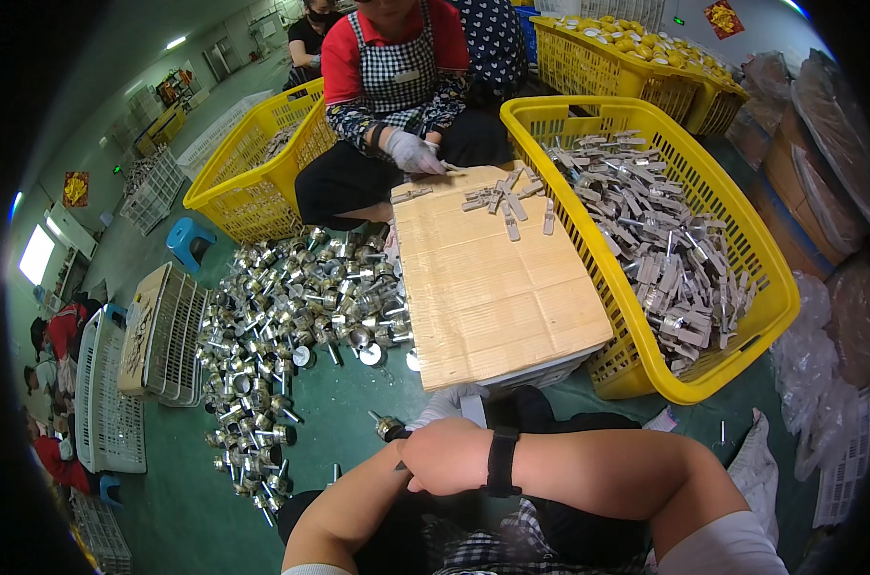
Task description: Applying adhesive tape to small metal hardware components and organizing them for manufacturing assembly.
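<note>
The green workshop floor (349, 402) carries a flat sheet of cardboard (488, 287) laid over a white crate as a work surface. A large heap of round metal parts (301, 316) lies on the floor against the cardboard's left edge. A yellow basket (770, 287) stands against its right edge, filled with flat grey metal pieces (655, 240). A few of the same flat pieces (507, 201) lie loose at the cardboard's far edge.

At the near edge, below the cardboard, the person's right hand (446, 456), with a black wristband (501, 462), crosses over the left wrist. Its fingers are curled in; whether they grasp anything cannot be told. The left hand (442, 406) wears a white glove and lies mostly hidden under the right; its finger state cannot be told. One small metal part (388, 425) sits just beside the gloved hand.

Across the cardboard, a co-worker's gloved hand (414, 151) rests at the far edge.
</note>
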`<state>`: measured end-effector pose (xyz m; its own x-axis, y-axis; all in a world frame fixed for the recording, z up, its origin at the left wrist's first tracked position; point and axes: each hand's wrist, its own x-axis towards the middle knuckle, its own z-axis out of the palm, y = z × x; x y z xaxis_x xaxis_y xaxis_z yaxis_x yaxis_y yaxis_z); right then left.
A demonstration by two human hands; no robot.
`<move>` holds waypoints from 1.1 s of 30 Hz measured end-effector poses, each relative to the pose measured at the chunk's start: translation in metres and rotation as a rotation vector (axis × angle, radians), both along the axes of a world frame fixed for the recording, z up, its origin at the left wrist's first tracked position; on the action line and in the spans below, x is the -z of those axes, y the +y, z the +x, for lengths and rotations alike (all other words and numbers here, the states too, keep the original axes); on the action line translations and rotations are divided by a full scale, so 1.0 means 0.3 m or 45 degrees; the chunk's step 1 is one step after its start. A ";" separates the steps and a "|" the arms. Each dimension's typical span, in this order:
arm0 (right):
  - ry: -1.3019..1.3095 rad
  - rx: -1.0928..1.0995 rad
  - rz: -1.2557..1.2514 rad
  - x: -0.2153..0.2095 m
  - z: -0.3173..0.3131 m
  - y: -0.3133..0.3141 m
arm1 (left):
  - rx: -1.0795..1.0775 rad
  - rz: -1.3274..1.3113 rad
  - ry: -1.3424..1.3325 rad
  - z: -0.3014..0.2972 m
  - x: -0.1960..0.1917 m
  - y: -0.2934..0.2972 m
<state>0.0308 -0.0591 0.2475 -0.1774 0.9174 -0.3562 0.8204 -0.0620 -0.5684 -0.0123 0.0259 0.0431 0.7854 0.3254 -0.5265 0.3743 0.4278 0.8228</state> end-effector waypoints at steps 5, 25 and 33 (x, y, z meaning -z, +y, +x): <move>-0.002 -0.003 0.004 0.000 0.001 -0.001 | -0.019 -0.027 0.013 0.003 -0.011 -0.004; -0.009 -0.003 0.007 -0.004 -0.005 0.000 | -0.104 -0.129 0.070 0.083 -0.074 -0.004; -0.012 -0.017 0.036 -0.002 0.003 -0.004 | -0.128 -0.174 0.092 0.053 -0.068 -0.015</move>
<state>0.0317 -0.0602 0.2482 -0.1866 0.9248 -0.3316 0.8263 -0.0349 -0.5621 0.0035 0.0213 0.0635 0.7110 0.3220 -0.6251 0.3800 0.5721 0.7269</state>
